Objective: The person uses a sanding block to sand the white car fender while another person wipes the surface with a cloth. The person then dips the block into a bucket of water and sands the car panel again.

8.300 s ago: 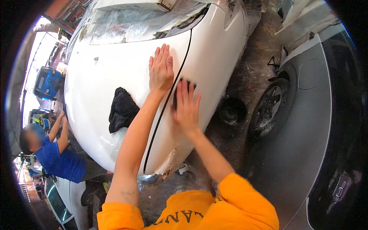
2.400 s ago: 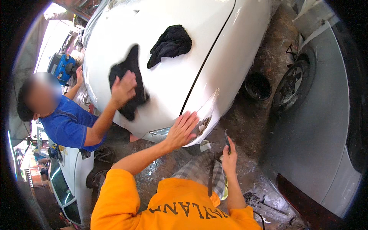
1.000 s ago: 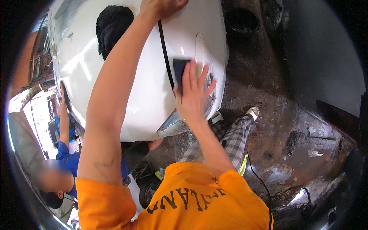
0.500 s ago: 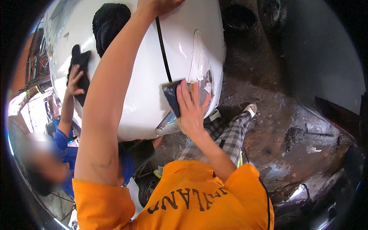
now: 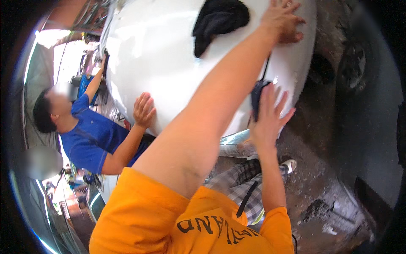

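Note:
My left arm reaches across a glossy white car body panel [image 5: 169, 51]. My left hand [image 5: 282, 21] lies on the panel's far right part, fingers spread. Nearer to me, my right hand [image 5: 268, 118] is slightly blurred, its fingers outstretched at the side of a small dark pad [image 5: 257, 99] against the panel. How firmly it touches the pad cannot be told. A thin black line [image 5: 266, 67] runs along the panel from my left hand to the pad. A crumpled black cloth [image 5: 220, 21] rests on the panel left of my left hand.
At the left, a person in a blue shirt [image 5: 91, 135] has one hand [image 5: 144, 110] at the panel's edge; the other arm reaches farther along. A checked trouser leg and pale shoe [image 5: 289, 166] stand below the panel. A wheel [image 5: 353, 63] lies beyond stained ground [image 5: 313, 186].
The view has swung left, so the car panel sits farther right. More of the blue-shirted person shows, with a hand at the panel's near edge. My right hand stays beside the dark pad.

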The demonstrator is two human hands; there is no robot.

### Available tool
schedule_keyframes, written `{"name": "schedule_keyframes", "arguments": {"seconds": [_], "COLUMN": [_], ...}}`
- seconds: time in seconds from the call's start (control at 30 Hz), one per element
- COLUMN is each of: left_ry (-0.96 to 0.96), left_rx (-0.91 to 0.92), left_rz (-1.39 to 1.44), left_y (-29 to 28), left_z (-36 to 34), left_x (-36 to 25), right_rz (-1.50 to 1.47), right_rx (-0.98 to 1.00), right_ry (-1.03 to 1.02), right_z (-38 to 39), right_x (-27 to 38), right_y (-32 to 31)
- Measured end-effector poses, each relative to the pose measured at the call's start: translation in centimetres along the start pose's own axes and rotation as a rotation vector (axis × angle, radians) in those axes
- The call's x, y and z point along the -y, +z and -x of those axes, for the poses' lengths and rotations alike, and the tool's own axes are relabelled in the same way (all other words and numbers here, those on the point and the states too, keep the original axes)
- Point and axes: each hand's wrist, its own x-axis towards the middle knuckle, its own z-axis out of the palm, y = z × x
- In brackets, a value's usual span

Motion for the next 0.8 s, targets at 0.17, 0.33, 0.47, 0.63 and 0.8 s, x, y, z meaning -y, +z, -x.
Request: {"name": "schedule_keyframes", "arguments": {"seconds": [0.17,0.33,0.47,0.63,0.8], "left_ry": [-0.013,-0.008,0.0,-0.007,0.014], "left_rx": [-0.096,-0.113,-0.097,-0.073,-0.04], "left_rz": [-0.215,-0.292,-0.279,-0.035,-0.087], "left_y": [4.6,5.6,7.3,4.6,3.4], "left_z": [-0.5,-0.3,-0.8,0.6,-0.7], "left_x": [2.0,1.5,1.5,1.4,-1.4], "right_rz": [0.04,0.15,-0.369,-0.517,-0.037], "right_rx": [0.185,0.084,-0.291,-0.463,-0.138], "right_ry": [0.015,-0.063,0.003,0.103,0.004], "right_z": [7.7,2.5,1.6,1.9,5.6], "right_x": [0.2,-2.0,-4.7,-6.1,-4.1], "right_y": [3.0,2.2,1.7,1.1,3.5]}}
